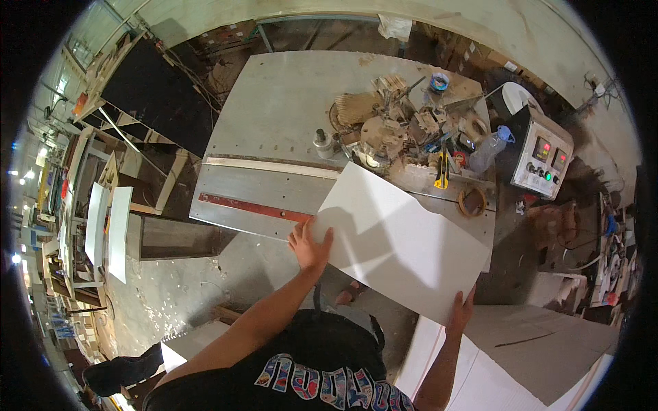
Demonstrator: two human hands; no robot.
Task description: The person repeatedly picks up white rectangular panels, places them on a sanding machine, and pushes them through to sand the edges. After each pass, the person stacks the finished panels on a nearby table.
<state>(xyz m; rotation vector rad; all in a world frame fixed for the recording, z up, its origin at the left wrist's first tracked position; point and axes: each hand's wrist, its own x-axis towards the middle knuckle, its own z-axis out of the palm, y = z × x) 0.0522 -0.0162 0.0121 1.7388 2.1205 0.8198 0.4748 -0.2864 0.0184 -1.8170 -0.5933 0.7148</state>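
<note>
A white rectangular panel (397, 240) is held tilted between my two hands, over the near side of the metal worktable (274, 89). My left hand (310, 248) grips its left edge, with the thumb on the upper face and the other fingers along the side. At the near right corner, my right hand (460, 314) is closed on the panel; some of its fingers are hidden beneath. Left of the panel, a red metal strip (250, 207) lies along the table's near edge. A pale metal rail (267, 166) runs behind it.
On the table are a scrap wood pile (384, 127), a small white bottle (322, 144), a yellow utility knife (442, 171), a tape roll (471, 203) and a clear plastic bottle (490, 152). A control box (541, 154) stands right. Grey board (541, 346) lies near right.
</note>
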